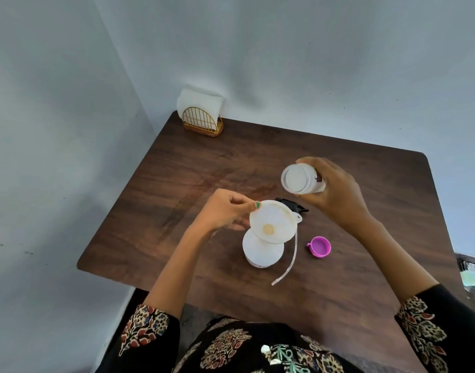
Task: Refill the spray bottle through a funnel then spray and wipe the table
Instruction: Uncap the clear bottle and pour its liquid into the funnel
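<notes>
Far left at the back corner of the dark wood-grain table (193, 168) stands a gold wire napkin holder (202, 124), arched in shape, stuffed with white napkins (200, 100). Nearer the middle, the left hand (225, 211) pinches the rim of a white plastic funnel (272, 221) between thumb and fingers, the other fingers curled under it. The funnel is round and shallow, a little stained near its centre hole, and it sits in the neck of the white spray bottle (261, 251), which stands upright on the table directly below it. Just behind the funnel lies the black spray head (291, 205), partly hidden by the rim, with its clear thin tube (290, 261) curving down the table beside the bottle. To the right of the tube a small pink cap (321, 246) rests open side up. Above it, the right hand (335, 189) is wrapped around a white refill bottle (302, 179), held off the table and tipped on its side, its flat round end towards us.
</notes>
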The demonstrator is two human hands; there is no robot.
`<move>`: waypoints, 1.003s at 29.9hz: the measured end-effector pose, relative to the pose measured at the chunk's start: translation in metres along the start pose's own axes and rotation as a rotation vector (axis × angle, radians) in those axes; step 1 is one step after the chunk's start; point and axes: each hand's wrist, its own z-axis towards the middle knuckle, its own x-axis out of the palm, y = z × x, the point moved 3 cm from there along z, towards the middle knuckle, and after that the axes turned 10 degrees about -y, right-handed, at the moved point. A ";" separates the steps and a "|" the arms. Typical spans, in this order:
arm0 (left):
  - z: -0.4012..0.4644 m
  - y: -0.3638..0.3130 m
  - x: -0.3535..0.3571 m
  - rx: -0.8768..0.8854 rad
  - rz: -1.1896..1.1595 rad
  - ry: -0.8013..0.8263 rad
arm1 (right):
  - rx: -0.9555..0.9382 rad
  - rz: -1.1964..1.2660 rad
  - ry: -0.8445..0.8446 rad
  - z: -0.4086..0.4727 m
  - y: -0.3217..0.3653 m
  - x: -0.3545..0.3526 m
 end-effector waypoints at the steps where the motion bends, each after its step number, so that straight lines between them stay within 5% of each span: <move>1: 0.000 0.000 0.000 0.001 -0.007 -0.009 | -0.019 -0.037 -0.001 -0.004 -0.002 0.002; 10: -0.002 0.000 -0.001 -0.032 -0.033 -0.022 | -0.280 -0.269 -0.092 -0.018 -0.010 0.013; 30: -0.002 -0.002 -0.002 -0.003 0.014 -0.044 | -0.365 -0.397 -0.131 -0.023 -0.013 0.025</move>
